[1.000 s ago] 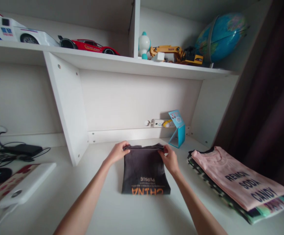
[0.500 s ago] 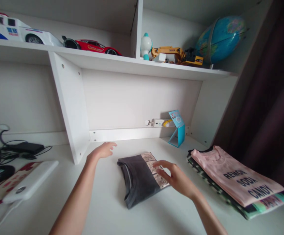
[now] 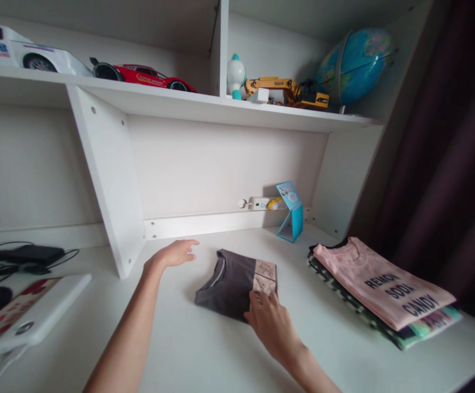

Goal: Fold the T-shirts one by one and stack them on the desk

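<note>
White desk (image 3: 180, 349), folded dark shirt (image 3: 235, 278) just right of the left hand (image 3: 174, 254), which hovers empty, fingers apart. Right hand (image 3: 272, 322) rests on it, probably steadying it; can't tell if it's pinching.

The single head view looks from the person's head, facing forward and down over the white desk (image 3: 204, 360), near enough that both arms (image 3: 128, 322) enter large at seven and five o'clock, and takes in the shelf (image 3: 221, 105) at twelve and curtain (image 3: 445, 191) at three.
</note>
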`<control>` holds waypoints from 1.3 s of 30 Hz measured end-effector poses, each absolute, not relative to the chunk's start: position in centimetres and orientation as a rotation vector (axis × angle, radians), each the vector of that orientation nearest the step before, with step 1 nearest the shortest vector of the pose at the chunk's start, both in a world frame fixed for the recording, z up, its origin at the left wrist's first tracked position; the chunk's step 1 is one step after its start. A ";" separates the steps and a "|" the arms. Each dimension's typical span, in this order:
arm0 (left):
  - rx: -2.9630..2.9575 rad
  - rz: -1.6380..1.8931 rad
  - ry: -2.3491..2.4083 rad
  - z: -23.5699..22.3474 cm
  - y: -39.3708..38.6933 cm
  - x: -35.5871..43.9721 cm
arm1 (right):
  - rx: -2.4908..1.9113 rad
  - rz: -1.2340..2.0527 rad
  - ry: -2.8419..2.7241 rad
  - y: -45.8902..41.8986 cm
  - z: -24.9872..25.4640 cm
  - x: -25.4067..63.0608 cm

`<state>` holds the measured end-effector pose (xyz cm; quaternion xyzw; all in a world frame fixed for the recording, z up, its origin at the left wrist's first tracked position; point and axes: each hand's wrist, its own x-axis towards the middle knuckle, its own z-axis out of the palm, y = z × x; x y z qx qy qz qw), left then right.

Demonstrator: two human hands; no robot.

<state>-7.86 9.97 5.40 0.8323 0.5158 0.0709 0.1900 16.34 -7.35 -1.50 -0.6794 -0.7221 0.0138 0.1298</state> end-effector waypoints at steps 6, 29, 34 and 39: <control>2.428 0.097 1.409 5.0 8.0 -4.1 | -1.502 0.380 -2.226 -8.5 0.9 15.6; 2.621 0.497 1.440 -6.0 8.9 0.0 | -1.823 0.345 -2.291 -2.3 -4.8 18.8; 2.544 0.483 1.560 -4.9 5.7 0.6 | -1.811 0.298 -2.285 -2.3 -5.0 19.0; 2.560 0.334 1.531 -4.9 0.9 0.8 | -1.825 0.324 -2.308 -2.3 -4.8 19.0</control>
